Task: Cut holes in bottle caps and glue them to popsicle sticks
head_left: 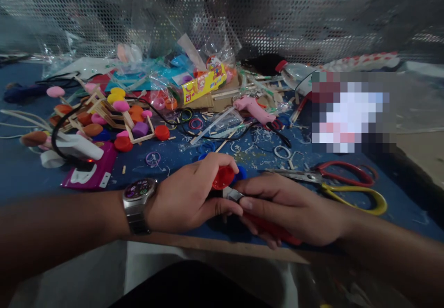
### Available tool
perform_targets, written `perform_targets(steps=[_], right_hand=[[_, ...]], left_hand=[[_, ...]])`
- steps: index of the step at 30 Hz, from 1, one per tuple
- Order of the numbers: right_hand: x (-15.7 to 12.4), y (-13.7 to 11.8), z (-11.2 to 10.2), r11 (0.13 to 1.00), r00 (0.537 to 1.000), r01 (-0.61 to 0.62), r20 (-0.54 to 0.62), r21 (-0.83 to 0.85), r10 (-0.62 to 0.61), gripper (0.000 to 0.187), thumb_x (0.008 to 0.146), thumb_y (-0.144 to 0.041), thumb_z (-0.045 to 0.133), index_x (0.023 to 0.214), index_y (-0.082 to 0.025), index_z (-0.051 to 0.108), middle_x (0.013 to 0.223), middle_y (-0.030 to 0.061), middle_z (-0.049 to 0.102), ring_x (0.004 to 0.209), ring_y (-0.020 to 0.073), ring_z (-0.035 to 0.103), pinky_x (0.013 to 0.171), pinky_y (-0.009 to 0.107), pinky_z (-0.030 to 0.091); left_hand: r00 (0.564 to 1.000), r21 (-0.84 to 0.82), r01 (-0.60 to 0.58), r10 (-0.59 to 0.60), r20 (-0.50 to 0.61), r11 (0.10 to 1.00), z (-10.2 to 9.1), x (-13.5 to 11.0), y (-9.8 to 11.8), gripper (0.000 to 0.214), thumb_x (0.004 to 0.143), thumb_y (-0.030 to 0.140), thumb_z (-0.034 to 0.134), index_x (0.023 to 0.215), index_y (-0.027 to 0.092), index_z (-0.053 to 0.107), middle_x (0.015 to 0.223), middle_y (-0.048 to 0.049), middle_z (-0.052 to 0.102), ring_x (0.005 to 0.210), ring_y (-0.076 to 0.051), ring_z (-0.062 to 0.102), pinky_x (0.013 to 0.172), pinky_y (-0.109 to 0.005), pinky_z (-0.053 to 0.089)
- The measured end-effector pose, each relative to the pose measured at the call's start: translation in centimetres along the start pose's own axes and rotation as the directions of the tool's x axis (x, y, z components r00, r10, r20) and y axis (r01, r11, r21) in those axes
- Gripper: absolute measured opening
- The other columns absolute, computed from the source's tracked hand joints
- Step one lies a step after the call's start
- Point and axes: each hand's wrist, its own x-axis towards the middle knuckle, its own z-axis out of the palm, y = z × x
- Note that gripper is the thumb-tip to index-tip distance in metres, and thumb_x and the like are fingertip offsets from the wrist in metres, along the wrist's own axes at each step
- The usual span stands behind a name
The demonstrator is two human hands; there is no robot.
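Note:
My left hand (189,197), with a wristwatch (138,201) on its wrist, pinches a red bottle cap (223,177) near the table's front edge; a blue cap (240,173) shows just behind it. My right hand (291,208) grips a red-handled tool (274,229) whose metal tip (231,194) sits under the red cap. Both hands meet over the blue table top (31,171).
Scissors with red and yellow handles (342,183) lie right of my hands. A pink glue gun (252,109) lies further back. At the left stands a stick frame with coloured caps (114,118), beside a white and magenta object (86,164). Plastic bags and a yellow box (203,85) crowd the back.

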Motion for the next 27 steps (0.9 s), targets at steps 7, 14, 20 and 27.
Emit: perform_targets(steps=[7, 14, 20, 27], right_hand=[[-0.17, 0.12, 0.06, 0.998, 0.998, 0.058, -0.012, -0.036, -0.058, 0.043, 0.1, -0.054, 0.055, 0.078, -0.017, 0.055, 0.062, -0.0021, 0.057, 0.042, 0.0046, 0.048, 0.034, 0.014, 0.033], [-0.16, 0.1, 0.01, 0.992, 0.995, 0.096, -0.006, -0.08, -0.097, 0.041, 0.101, -0.051, 0.053, 0.08, -0.017, 0.058, 0.062, -0.0021, 0.057, 0.043, 0.0044, 0.048, 0.036, 0.014, 0.035], [-0.17, -0.01, 0.1, 0.993, 0.994, 0.098, -0.034, -0.061, -0.1, 0.042, 0.099, -0.054, 0.057, 0.081, -0.016, 0.057, 0.065, -0.0019, 0.058, 0.042, 0.0037, 0.048, 0.034, 0.014, 0.032], [-0.05, 0.09, -0.09, 0.988, 0.988, 0.142, -0.051, -0.054, -0.144, 0.038, 0.103, -0.05, 0.053, 0.084, -0.016, 0.058, 0.068, -0.0009, 0.059, 0.046, 0.0048, 0.052, 0.04, 0.015, 0.039]], left_hand=[[1.0, -0.017, -0.022, 0.022, 0.007, 1.0, 0.0, 0.0, 0.17, 0.042, 0.099, 0.059, 0.052, 0.114, 0.02, 0.045, 0.097, -0.0057, 0.068, 0.083, -0.02, 0.069, 0.068, -0.03, 0.052], [0.999, -0.077, 0.043, -0.042, 0.012, 0.996, -0.01, 0.06, 0.26, 0.045, 0.096, 0.063, 0.056, 0.108, 0.021, 0.047, 0.091, -0.0027, 0.067, 0.076, -0.018, 0.068, 0.061, -0.027, 0.048], [0.997, -0.11, 0.05, -0.044, 0.056, 0.993, -0.01, 0.22, 0.72, 0.035, 0.101, 0.056, 0.05, 0.1, 0.021, 0.048, 0.081, 0.0008, 0.064, 0.073, -0.015, 0.065, 0.058, -0.025, 0.045], [0.991, -0.041, -0.077, 0.072, -0.109, 0.996, 0.32, -0.07, -0.14, 0.039, 0.099, 0.046, 0.059, 0.123, 0.019, 0.044, 0.098, -0.0044, 0.067, 0.072, -0.015, 0.066, 0.062, -0.027, 0.049]])
